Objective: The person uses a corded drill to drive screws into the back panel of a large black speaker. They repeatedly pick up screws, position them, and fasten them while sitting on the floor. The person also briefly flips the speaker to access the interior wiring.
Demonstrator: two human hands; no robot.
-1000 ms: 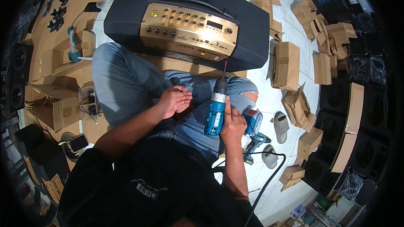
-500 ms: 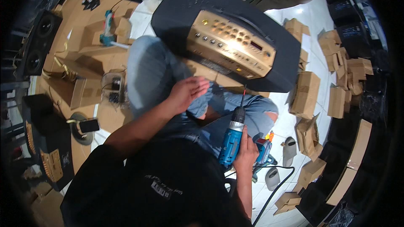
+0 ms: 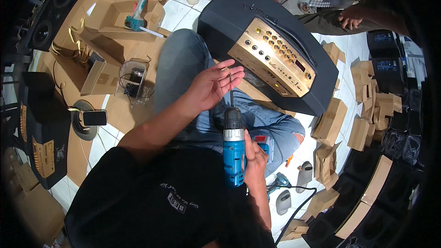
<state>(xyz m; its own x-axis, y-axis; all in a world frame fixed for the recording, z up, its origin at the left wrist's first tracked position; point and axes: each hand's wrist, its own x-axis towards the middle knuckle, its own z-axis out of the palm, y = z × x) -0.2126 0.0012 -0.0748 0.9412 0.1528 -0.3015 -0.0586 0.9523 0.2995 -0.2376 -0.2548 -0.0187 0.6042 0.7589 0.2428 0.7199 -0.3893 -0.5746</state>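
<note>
Tiled floor (image 3: 177, 14); right hand (image 3: 255, 158) clasps blue, black-chucked drill (image 3: 234, 151); left hand (image 3: 209, 88) palm-up, grip unclear.

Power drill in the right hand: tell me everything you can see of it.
The power drill has a blue, plastic-looking body, a silver, metallic-looking collar, a ribbed black chuck and a slim, dark bit. It points away from the person, above the lap, its rear end near the shirt. The right hand grips it from the right side; the handle is mostly hidden. The bit's far end is at the left hand's fingers; whether they touch is unclear.
</note>
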